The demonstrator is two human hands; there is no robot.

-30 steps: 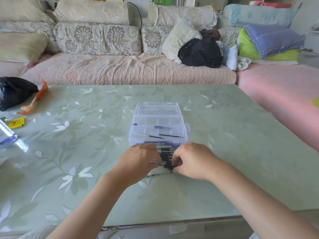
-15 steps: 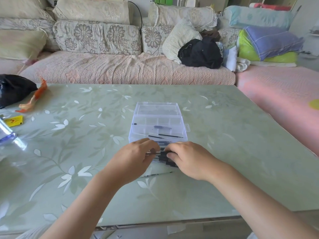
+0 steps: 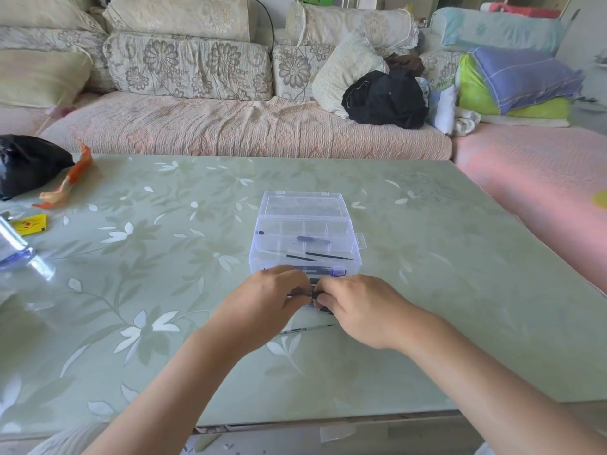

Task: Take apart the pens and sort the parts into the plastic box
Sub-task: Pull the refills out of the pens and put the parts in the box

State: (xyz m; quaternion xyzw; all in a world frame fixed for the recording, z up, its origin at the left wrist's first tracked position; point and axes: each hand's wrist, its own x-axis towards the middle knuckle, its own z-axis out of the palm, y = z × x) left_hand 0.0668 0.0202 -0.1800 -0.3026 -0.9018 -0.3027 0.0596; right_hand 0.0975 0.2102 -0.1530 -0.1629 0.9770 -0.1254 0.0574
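Pen (image 3: 308,294) parts are pinched between both hands just in front of the open plastic box (image 3: 305,244) on a green floral table (image 3: 460,290). The left hand (image 3: 262,310) and right hand (image 3: 361,310) meet fingertip to fingertip, each closed on one end of the black pen. Loose refills (image 3: 320,256) lie inside the box; another thin refill (image 3: 307,329) rests on the table under the hands.
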